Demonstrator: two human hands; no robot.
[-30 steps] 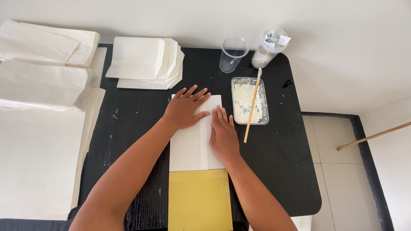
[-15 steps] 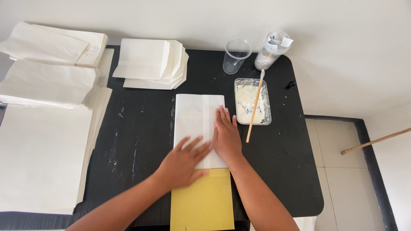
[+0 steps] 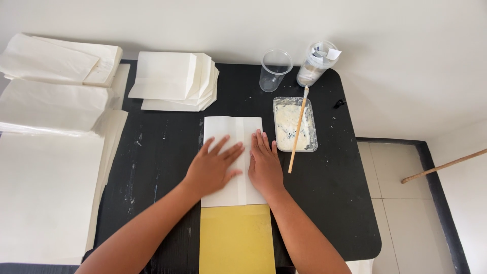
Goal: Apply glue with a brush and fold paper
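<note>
a: where is the folded white paper?
b: mid black table, under left hand and right hand, fingers spread flat, grasping nothing.
a: handling?
b: likely light, limp; take an edge.

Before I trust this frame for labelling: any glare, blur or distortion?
Head view: soft even light, faint shadows only; sharp on both hands, left hand and right hand, flat on the folded white paper sheet; black table's edges bow slightly, wide-angle.
</note>
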